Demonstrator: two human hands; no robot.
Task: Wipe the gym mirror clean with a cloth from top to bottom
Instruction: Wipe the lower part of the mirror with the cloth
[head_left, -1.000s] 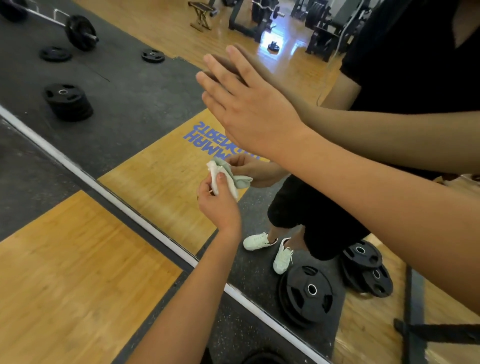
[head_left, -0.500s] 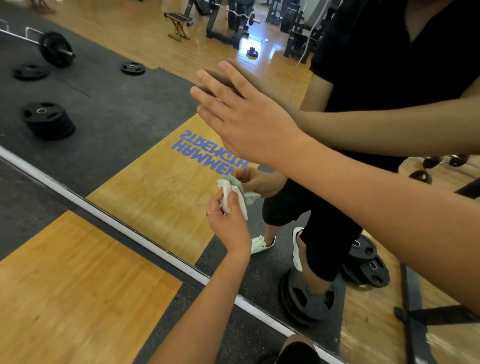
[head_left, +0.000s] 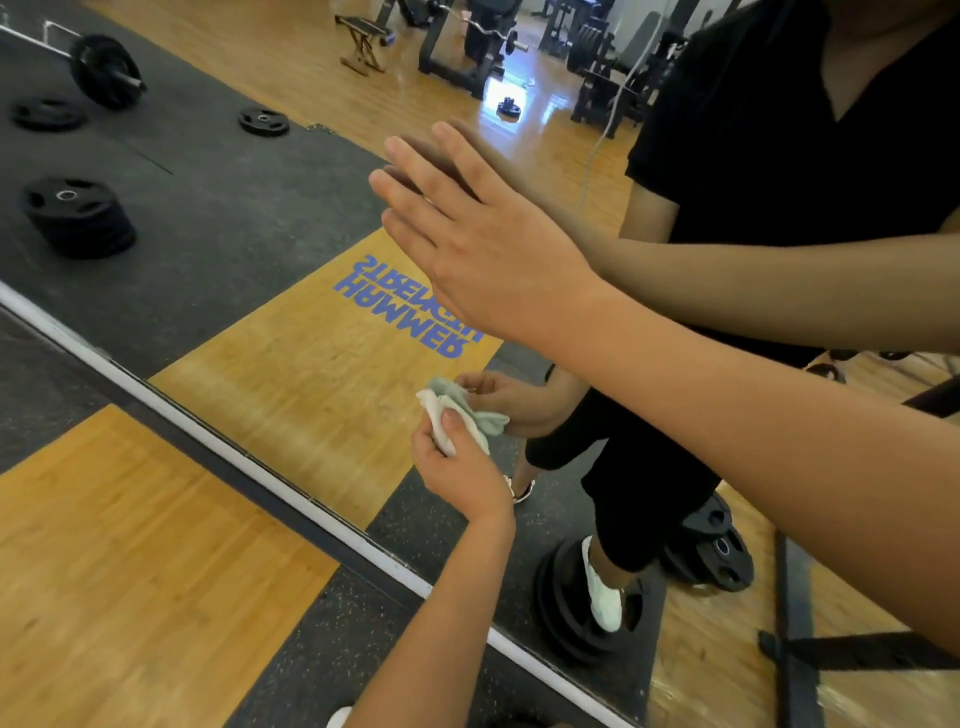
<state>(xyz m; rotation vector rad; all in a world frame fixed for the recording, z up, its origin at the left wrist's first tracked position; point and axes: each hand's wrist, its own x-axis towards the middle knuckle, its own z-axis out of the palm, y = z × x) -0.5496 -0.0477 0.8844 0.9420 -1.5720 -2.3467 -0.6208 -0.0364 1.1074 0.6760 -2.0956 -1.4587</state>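
Mirror (head_left: 234, 218), gym: right grip (head_left: 488, 260) flat on the upper glass, fingers straight, holding nothing; left grip (head_left: 457, 467) lower down, thumb and fingers pinching a bunched pale cloth (head_left: 435, 408) against the glass, above the white frame (head_left: 260, 464).

The cloth (head_left: 441, 415) has dropped lower on the mirror (head_left: 234, 208), and a reflected foot (head_left: 602, 597) now stands on weight plates (head_left: 561, 613).

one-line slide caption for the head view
Left hand holds a bunched cloth to the gym mirror, right hand flat against it higher up.
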